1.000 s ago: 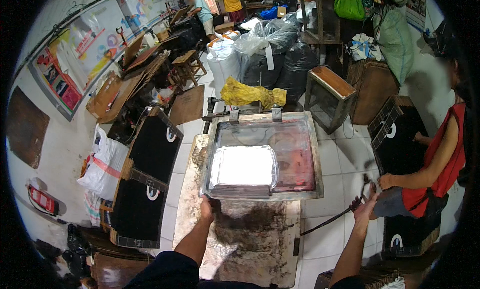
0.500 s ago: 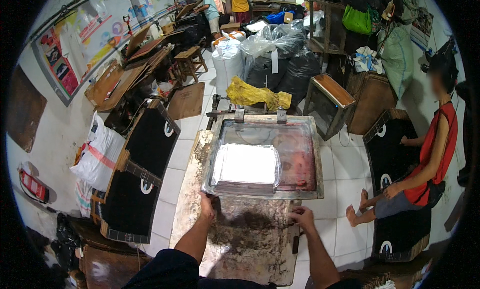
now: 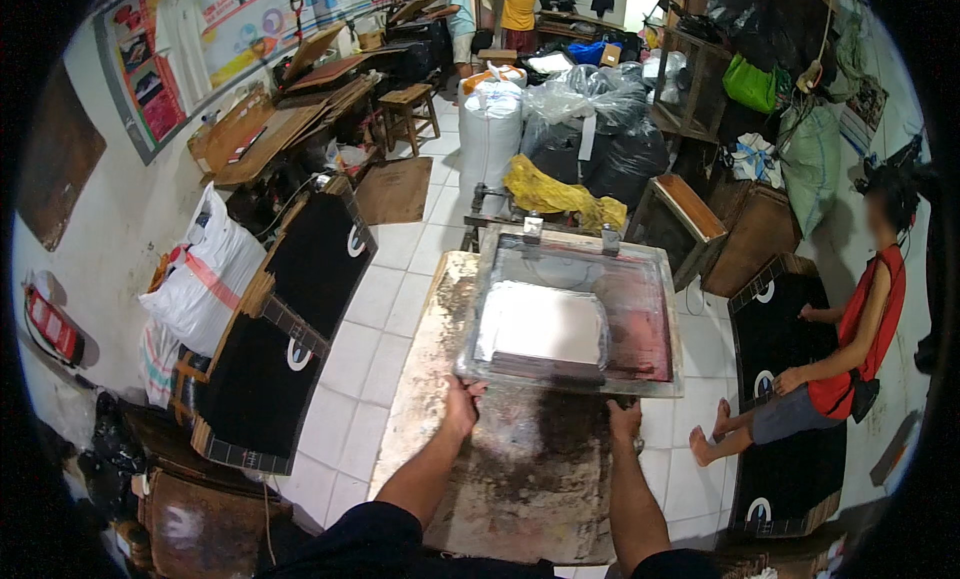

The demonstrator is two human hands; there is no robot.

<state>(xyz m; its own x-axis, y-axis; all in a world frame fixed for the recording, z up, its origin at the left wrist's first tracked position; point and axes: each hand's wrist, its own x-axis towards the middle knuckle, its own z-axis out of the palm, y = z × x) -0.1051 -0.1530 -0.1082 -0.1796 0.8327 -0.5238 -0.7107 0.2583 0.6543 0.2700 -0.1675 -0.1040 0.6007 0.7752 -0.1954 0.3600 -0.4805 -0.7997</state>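
A screen printing frame (image 3: 672, 324) with a wooden rim lies over a stained board (image 3: 420, 404), fixed at its far side by two metal clamps. Its mesh shows a bright white rectangle, with red staining at the right. A dark shadow falls on the board under the near edge. My left hand (image 3: 462, 407) is closed at the frame's near left corner. Toward the right of the same edge, my right hand (image 3: 625, 419) has its fingers curled up against the frame, partly hidden. A crumpled yellow cloth (image 3: 560, 194) rests behind the clamps.
Racks with black panels (image 3: 265, 374) stand on the left. A person in a red top (image 3: 868, 324) sits on similar black panels (image 3: 790, 459) at right. Beyond the frame are stuffed sacks (image 3: 490, 129), a wooden stool (image 3: 407, 109) and two people farther back.
The view has swung, so the frame and board sit farther right in the picture. My right hand has moved from beside the board's right edge up to the frame's near edge.
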